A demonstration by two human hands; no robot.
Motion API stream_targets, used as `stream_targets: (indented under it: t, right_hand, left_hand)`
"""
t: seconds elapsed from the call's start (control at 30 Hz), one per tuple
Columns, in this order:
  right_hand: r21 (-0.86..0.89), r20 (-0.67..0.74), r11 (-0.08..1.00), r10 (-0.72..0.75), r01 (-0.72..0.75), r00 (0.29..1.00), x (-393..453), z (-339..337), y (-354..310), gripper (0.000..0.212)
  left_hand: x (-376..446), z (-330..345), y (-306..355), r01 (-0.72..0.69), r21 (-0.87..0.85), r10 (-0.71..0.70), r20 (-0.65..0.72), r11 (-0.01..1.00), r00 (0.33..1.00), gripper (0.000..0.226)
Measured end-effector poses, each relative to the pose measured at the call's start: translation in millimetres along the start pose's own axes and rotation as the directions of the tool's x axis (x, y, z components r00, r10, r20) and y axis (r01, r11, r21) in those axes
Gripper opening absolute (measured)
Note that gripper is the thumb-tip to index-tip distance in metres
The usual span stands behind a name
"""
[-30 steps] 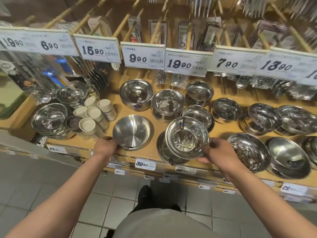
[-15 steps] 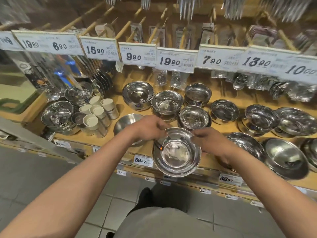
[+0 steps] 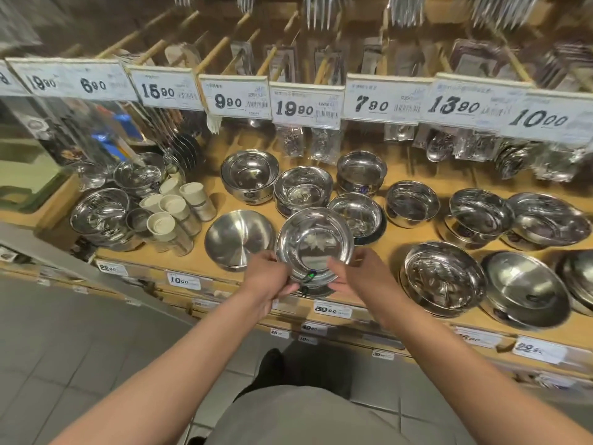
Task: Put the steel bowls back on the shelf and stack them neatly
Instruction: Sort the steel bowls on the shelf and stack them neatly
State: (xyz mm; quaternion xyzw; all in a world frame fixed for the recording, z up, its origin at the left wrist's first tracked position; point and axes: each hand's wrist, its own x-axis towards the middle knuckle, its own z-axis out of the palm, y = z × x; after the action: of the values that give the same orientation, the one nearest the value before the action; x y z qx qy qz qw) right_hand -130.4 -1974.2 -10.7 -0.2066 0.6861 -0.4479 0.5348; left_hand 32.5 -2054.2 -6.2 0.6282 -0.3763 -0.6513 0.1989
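Change: since the earlier frame I see the round shiny steel bowl point(image 3: 314, 245) carried up and away from my body, from out over the shelf's front edge to above the wooden shelf point(image 3: 398, 239), and both hands have slid round to its near rim.
Bowl: it is tilted, its mouth turned toward me, sitting over a darker bowl rim at the shelf front; I cannot tell whether the two touch.
Left hand: my left hand point(image 3: 268, 277) grasps the bowl's near left rim, fingers curled round it.
Right hand: my right hand point(image 3: 362, 277) grasps the near right rim, fingers curled under the edge.
Neighbours: a matte brushed steel bowl point(image 3: 239, 240) lies just left of the held one; a smaller shiny steel bowl point(image 3: 354, 215) sits just behind it to the right.
Shelf: more steel bowls stand in stacks across it, with a cluster of white-lidded steel cups point(image 3: 175, 213) at the left.
Above: white price cards point(image 3: 306, 106) hang in a row.
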Motion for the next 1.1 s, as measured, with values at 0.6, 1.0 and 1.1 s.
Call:
stream_targets:
  t: [0.6, 1.0, 1.1]
  right_hand:
    - [-0.356, -0.151, 0.934, -0.08, 0.021, 0.985, 26.1, -1.3, 18.1, 0.004]
    - [-0.568, -0.191, 0.821, -0.189, 0.049, 0.963, 29.0, 8.6, 32.6, 0.014]
    - [-0.576, -0.209, 0.815, -0.223, 0.064, 0.952, 29.0, 9.0, 36.0, 0.014]
  left_hand:
    - [30.8, -9.1, 8.0, -0.199, 0.514, 0.261, -0.05, 0.834, 0.964, 0.006]
    - [47.8, -17.2, -4.4, -0.184, 0.428, 0.226, -0.048, 0.885, 0.973, 0.02]
    - [51.1, -19.5, -7.0, -0.215, 0.486, 0.269, -0.043, 0.847, 0.962, 0.017]
